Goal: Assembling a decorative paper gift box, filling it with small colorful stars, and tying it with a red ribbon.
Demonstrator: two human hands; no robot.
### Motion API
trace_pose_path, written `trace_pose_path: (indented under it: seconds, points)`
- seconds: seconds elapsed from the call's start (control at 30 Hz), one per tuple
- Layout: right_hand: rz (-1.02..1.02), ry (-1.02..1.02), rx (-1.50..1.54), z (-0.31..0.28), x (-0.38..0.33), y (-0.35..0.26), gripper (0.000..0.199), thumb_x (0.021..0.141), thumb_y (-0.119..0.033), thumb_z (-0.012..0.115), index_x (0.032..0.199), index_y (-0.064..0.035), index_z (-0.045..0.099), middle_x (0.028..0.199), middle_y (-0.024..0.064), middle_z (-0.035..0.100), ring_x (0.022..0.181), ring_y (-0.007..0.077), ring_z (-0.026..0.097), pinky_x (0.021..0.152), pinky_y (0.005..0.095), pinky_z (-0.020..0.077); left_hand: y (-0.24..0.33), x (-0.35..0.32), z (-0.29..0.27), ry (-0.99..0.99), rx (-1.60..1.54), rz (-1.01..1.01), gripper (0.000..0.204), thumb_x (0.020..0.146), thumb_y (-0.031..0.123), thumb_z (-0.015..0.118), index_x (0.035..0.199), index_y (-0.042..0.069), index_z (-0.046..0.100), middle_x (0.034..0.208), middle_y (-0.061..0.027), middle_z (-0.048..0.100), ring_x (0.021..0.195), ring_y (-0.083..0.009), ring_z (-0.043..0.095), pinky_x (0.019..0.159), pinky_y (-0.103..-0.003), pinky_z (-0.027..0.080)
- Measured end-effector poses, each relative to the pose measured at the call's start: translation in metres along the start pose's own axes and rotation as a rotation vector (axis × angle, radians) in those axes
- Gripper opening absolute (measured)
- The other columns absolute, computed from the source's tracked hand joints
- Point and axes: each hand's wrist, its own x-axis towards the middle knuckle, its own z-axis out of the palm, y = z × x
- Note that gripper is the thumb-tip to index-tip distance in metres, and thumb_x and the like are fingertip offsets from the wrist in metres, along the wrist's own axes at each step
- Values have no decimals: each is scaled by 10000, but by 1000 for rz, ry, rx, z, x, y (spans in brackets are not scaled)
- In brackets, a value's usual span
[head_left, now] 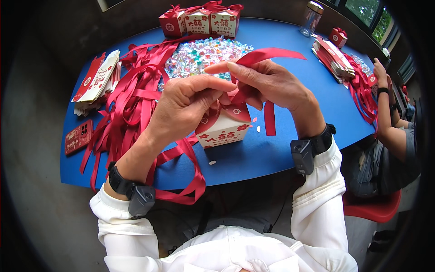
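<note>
A white and red gift box (225,130) stands on the blue table in front of me, both hands above its top. My left hand (183,102) pinches at the red ribbon over the lid, its fingertips close together. My right hand (274,84) holds the same red ribbon (271,55), with its index finger stretched toward the left and its thumb alongside. One ribbon end sticks out to the right above this hand; another ribbon end (270,119) hangs below it. The fingers partly hide where the ribbon crosses on the lid.
Loose red ribbons (136,97) spread at the left, beside folded boxes (100,79) and a phone (78,137). Behind my hands lies a pile of shiny wrapped candies (195,56). Finished boxes (198,21) and a jar (311,19) stand farther back. A co-worker's arm (389,113) is at the right.
</note>
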Motion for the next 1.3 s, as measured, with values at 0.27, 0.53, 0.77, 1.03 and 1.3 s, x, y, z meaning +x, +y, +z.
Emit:
trace_pose_path:
  seconds: [0.27,0.53,0.77,1.03,1.3]
  points:
    - [1,80,78,15,-13,-23,456,1069,-463,399,1361,-192,622,550,-10,526,475,42,514,458,190,357,9,-1,6,-31,80,-126,141,909,39,674,1041,-9,664,848,-82,726,819,-114,702,701,-261,548]
    - [-89,21,276,-9,-8,-17,510,1064,-474,406,1281,-90,663,635,3,609,510,30,564,426,174,286,14,-4,13,8,292,-2,135,796,68,769,889,19,685,792,-87,682,683,-171,619,626,-320,495]
    - [-211,158,314,-19,1,8,485,1065,-426,440,1123,-18,696,808,68,712,625,46,611,527,177,446,5,-5,10,-16,336,53,133,830,-19,760,893,3,645,798,-2,602,720,-27,542,618,-214,446]
    - [-217,-51,547,-39,1,19,437,1056,-335,451,840,-19,662,762,97,678,649,130,655,573,234,509,5,-5,9,-35,147,-136,155,861,43,744,883,-10,601,808,-48,654,709,-93,617,651,-261,511]
    - [-64,-537,131,-14,-7,9,550,999,-327,519,575,-11,671,564,81,660,440,110,591,440,245,484,7,-1,5,26,-143,-177,95,891,32,724,919,-7,642,860,-81,715,805,-106,687,733,-245,561]
